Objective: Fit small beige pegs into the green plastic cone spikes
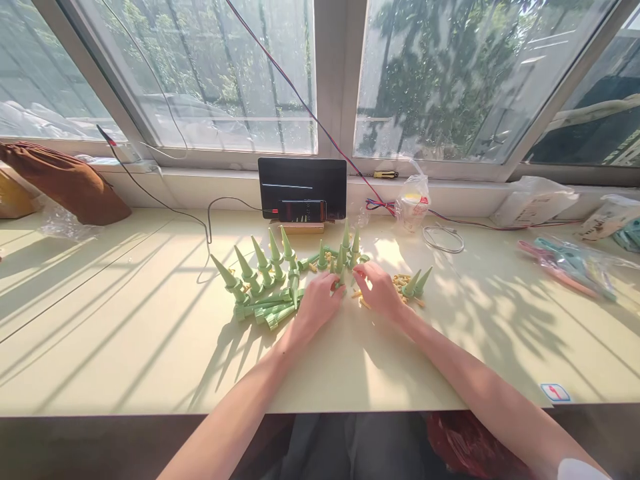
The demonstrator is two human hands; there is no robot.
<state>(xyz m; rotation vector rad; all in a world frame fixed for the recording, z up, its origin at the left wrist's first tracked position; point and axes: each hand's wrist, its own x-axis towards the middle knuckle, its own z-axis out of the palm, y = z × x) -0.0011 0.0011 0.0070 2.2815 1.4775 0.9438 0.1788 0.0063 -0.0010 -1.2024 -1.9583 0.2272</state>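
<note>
Both my hands rest on the pale table (150,347) among green plastic cones. My left hand (320,303) has its fingers curled round a green cone piece (339,277) at its fingertips. My right hand (377,288) is closed in a pinch just right of that piece, over small yellow parts (400,281); what it holds is hidden. A row of upright green cones (260,263) stands to the left, with several more lying flat (267,310) beside my left hand. Two cones (417,283) stand to the right.
A dark tablet (303,180) with a phone (301,211) leaning on it stands at the back. A bagged cup (413,203), a coiled cable (443,239), packaged items (570,263) and a brown cloth bag (65,180) lie around the edges. Windows run along the far side.
</note>
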